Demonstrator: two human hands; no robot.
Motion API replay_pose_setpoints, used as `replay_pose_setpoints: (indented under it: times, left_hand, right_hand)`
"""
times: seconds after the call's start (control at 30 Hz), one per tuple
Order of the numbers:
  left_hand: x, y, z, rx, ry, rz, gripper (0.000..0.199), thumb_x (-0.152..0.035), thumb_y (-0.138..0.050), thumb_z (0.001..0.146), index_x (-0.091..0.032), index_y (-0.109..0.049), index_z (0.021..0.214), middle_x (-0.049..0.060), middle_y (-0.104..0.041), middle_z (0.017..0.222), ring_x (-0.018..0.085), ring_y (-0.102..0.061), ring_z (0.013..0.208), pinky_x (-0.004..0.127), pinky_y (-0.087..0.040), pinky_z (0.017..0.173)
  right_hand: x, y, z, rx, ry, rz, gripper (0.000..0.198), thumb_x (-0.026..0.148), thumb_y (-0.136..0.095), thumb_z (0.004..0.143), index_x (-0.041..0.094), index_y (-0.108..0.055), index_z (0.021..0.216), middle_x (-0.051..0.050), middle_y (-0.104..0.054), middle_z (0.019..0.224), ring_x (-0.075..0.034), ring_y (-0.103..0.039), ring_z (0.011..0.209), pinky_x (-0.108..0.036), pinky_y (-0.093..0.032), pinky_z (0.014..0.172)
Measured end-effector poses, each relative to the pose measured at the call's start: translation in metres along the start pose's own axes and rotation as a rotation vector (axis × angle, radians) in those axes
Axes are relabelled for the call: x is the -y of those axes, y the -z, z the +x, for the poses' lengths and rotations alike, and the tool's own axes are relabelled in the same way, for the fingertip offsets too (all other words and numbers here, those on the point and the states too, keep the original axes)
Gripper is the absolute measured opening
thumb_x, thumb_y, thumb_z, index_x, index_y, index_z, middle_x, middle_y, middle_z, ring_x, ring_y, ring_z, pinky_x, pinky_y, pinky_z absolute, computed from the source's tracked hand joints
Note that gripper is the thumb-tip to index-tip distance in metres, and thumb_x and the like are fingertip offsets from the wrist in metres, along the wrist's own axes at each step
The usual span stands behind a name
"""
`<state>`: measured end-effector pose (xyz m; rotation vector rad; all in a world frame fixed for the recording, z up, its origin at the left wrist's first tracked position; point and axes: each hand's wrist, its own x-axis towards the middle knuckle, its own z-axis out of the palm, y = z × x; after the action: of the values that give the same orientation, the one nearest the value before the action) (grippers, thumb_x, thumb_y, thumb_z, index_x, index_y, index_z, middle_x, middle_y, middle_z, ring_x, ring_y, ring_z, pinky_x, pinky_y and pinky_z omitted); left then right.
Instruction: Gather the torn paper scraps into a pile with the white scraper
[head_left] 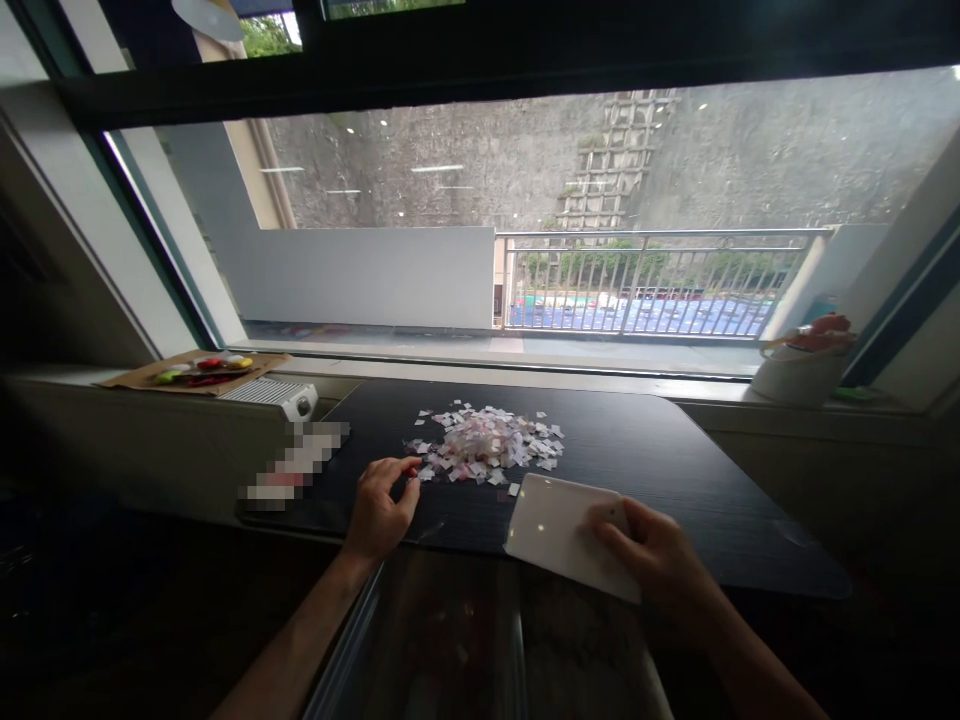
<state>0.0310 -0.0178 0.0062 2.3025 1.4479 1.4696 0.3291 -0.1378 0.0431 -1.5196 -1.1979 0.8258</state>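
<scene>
A loose pile of small white and pinkish paper pieces (487, 440) lies on the black table (637, 430). Beside the pile's near left edge is my left hand (384, 505), its fingers bent and the thumb apart from the index finger, with nothing visible between them. My right hand (652, 545) grips the right end of a flat, glossy white board (559, 525), thumb on top. The board is tilted over the table's front edge, just to the right of the pile. Its underside and the fingers beneath it are hidden.
A blurred-out item (300, 465) lies at the table's left end. On the sill left are brown cardboard (127, 375) with colourful items and a white slatted device (281, 395). A white container (799, 372) stands on the right sill, below a wide window.
</scene>
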Motion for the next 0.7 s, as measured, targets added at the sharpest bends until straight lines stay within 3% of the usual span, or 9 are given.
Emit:
replay_pose_setpoints:
  times: [0.23,0.5,0.7]
  left_hand:
    - [0.000,-0.002,-0.001,-0.007,0.004,0.001,0.020,-0.025,-0.050,0.078,-0.021,-0.065,0.091,0.003,-0.066,0.080,0.021,-0.058,0.085,0.038,-0.045,0.085]
    - [0.001,-0.003,-0.001,-0.012,0.008,-0.005,0.020,-0.024,-0.050,0.078,-0.020,-0.065,0.091,0.003,-0.067,0.080,0.021,-0.058,0.085,0.038,-0.045,0.085]
    - [0.001,-0.004,-0.002,-0.018,0.009,-0.005,0.020,-0.022,-0.050,0.078,-0.020,-0.065,0.091,0.003,-0.067,0.080,0.020,-0.058,0.085,0.038,-0.045,0.085]
  right_hand:
    - [0.001,-0.003,0.010,-0.063,-0.011,0.005,0.023,0.038,-0.064,0.066,0.017,-0.067,0.075,-0.002,-0.066,0.062,-0.019,-0.060,0.055,-0.027,-0.044,0.048]
    - [-0.010,-0.022,0.009,0.075,-0.067,0.173,0.032,0.045,-0.067,0.065,0.017,-0.068,0.079,-0.004,-0.070,0.069,-0.022,-0.064,0.063,-0.029,-0.049,0.053]
    - [0.004,-0.015,0.022,-0.149,0.067,-0.077,0.031,0.046,-0.061,0.070,0.016,-0.066,0.078,-0.002,-0.065,0.061,-0.018,-0.058,0.056,-0.027,-0.045,0.049]
